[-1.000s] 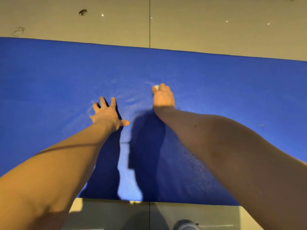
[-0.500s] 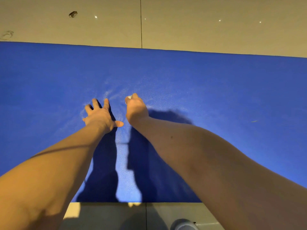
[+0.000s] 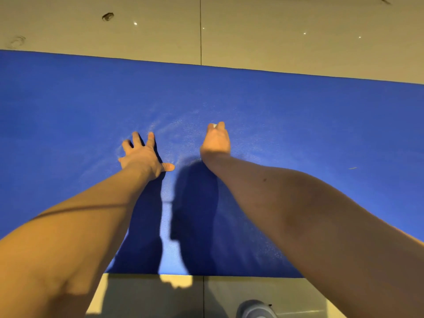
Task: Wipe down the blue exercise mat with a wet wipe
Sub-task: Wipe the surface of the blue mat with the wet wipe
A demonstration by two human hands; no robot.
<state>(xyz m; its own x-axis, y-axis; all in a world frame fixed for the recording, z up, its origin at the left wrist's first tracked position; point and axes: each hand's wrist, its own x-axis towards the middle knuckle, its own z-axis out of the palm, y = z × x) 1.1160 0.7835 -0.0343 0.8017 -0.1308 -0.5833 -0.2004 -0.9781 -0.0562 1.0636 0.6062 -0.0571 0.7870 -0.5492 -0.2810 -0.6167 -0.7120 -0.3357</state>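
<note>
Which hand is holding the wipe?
The right hand: a bit of white wipe peeks out of it. The left hand lies spread, flat on the mat.

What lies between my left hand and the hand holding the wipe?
Head view: only bare blue mat, streaked with a pale sheen, between the left hand and the right hand gripping the wet wipe.

One blue mat [image 3: 321, 125]. Two bare hands: one left hand [image 3: 143, 154], one right hand [image 3: 216, 140]. One wet wipe [image 3: 214, 126], only a white corner showing. One grey rounded object [image 3: 255, 309]. On the floor [image 3: 286, 56]: two dark marks [image 3: 107, 16], four bright glints [image 3: 135, 23], one tile seam [image 3: 201, 37].
</note>
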